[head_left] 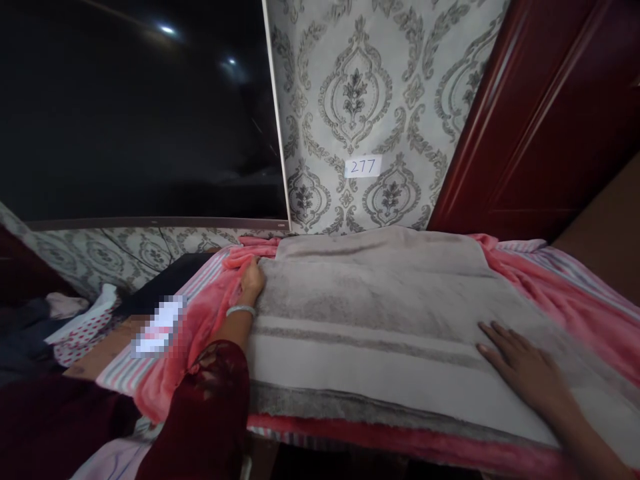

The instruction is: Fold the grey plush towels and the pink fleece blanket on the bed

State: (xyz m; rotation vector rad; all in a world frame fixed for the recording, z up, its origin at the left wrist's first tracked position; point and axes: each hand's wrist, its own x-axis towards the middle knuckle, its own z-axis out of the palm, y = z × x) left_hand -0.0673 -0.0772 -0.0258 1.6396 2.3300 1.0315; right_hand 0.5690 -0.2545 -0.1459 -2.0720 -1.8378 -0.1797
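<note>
Grey towel (360, 293) is spread over pink blanket (543, 300), 5 o'clock in view — likely soft, light, floppy; best held by edges. 10-o'clock edge gripped by left hand (253, 280); right hand (525, 363) laid flat at 3 — open.

The grey towel (370, 293) is big and looks soft. It lies spread out, nearly flat, on top of a fuzzy pink blanket (560, 300). Pale stripes run across the near part, with a thin darker stripe between them. The near edge is darker grey. The far end looks creased.
</note>
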